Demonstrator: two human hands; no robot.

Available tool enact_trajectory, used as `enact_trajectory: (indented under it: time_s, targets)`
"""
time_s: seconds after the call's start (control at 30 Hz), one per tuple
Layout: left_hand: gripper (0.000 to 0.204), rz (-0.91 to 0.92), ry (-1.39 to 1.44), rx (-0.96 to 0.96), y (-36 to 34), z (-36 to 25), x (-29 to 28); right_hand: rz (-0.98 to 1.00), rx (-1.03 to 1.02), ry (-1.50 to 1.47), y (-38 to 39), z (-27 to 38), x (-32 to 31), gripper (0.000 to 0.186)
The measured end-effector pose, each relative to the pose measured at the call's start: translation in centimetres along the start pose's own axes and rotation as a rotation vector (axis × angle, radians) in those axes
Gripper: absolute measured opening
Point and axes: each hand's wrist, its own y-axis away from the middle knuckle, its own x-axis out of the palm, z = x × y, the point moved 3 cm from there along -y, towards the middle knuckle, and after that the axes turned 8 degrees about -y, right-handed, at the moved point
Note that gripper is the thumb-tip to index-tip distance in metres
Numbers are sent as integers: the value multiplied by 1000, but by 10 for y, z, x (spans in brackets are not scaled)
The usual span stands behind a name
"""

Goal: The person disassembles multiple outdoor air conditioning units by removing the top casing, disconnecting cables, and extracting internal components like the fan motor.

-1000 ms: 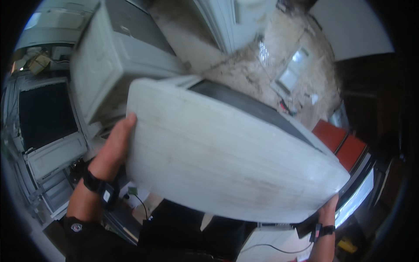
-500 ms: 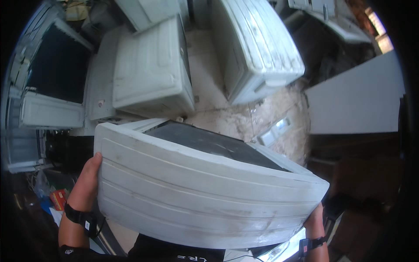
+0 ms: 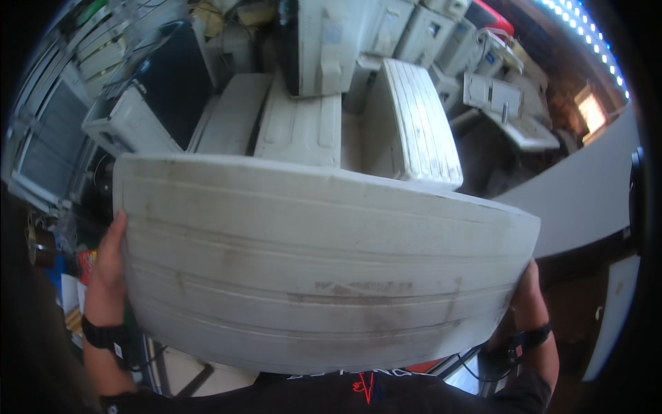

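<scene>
Between my two hands I hold a large white air-conditioner outdoor unit (image 3: 331, 269) close to my body. Its broad ribbed panel faces me, marked with brown grime and scuffs. My left hand (image 3: 110, 255) grips the unit's left end, with the thumb up along the edge and the other fingers hidden. At the opposite end my right hand (image 3: 527, 290) is closed on the right edge, its fingers mostly out of sight behind the casing.
Beyond the held unit stand more white outdoor units, one ribbed (image 3: 417, 124) and one flat-topped (image 3: 300, 127). A unit with a dark side (image 3: 172, 83) is at the left. A pale panel (image 3: 586, 179) slants along the right. Several more casings (image 3: 420, 34) crowd the back.
The held unit has risen and tilted, so its ribbed panel faces me more fully and its dark opening is out of sight. My view has lifted toward the back of the room.
</scene>
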Motion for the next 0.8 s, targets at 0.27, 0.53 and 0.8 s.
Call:
enact_trajectory:
  time_s: [0.27, 0.53, 0.8]
  targets:
    - [72, -45, -146, 186, 14, -121, -14, 5, -27, -86, 5, 4, 62, 53]
    - [67, -224, -222, 251, 13, -198, -21, 189, -64, -253, -37, 15, 108, 53]
    - [67, 65, -245, 275, -173, -251, -28, 215, -78, -150, -107, 65, 173, 52]
